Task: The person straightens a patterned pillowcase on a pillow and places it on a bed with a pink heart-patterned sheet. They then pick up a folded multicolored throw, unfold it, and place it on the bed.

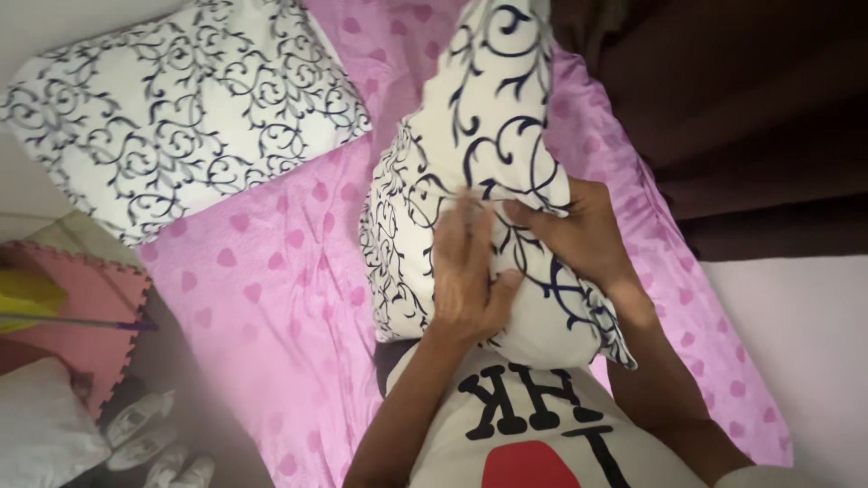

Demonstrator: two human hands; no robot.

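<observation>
The setting was a home bedroom. A bed [271, 298] in pink heart-print sheeting carried a scroll-patterned pillow [172, 108]; shoes [149, 434] lay on the floor.

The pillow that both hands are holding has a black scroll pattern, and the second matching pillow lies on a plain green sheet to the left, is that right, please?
Not quite: the head view shows the second pillow lying on a pink sheet with darker heart shapes, not plain green. The left hand and right hand do hold the scroll-patterned pillow.
</observation>
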